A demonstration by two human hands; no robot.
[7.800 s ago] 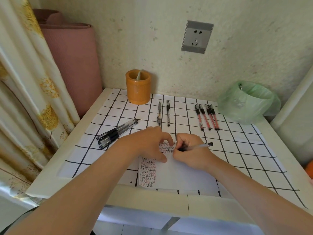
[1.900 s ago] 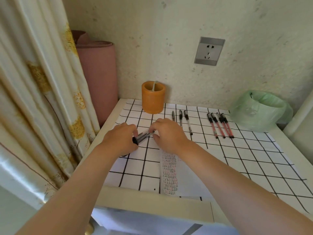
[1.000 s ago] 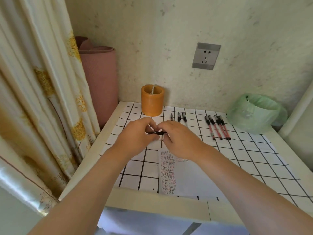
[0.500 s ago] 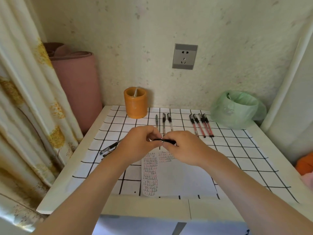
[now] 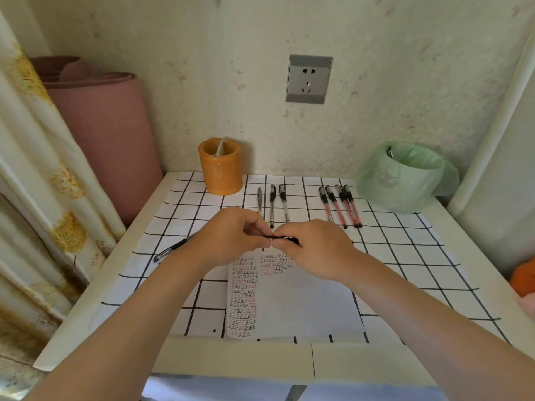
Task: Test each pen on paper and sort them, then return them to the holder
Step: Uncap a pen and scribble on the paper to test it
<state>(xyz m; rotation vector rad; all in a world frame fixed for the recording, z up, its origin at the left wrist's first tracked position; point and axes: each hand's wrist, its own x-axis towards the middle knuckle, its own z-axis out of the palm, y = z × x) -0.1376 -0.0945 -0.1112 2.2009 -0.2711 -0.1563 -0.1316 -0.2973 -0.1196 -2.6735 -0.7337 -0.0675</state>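
My left hand and my right hand meet above the top of the paper, both pinching one black pen held level between them. The sheet carries columns of small test marks. An orange holder stands at the back of the table with one thin item inside. Three black pens lie in a row right of the holder. Several red pens lie further right. Another black pen lies at the left, partly behind my left forearm.
A green-lined bin sits at the back right corner. A rolled pink mat and a curtain stand left of the table. A wall socket is above. The checked table cover spreads under everything.
Earlier my right hand wrote on the paper, then both hands went to the black pens at the left. They lifted one pen and carried it over the top of the paper.
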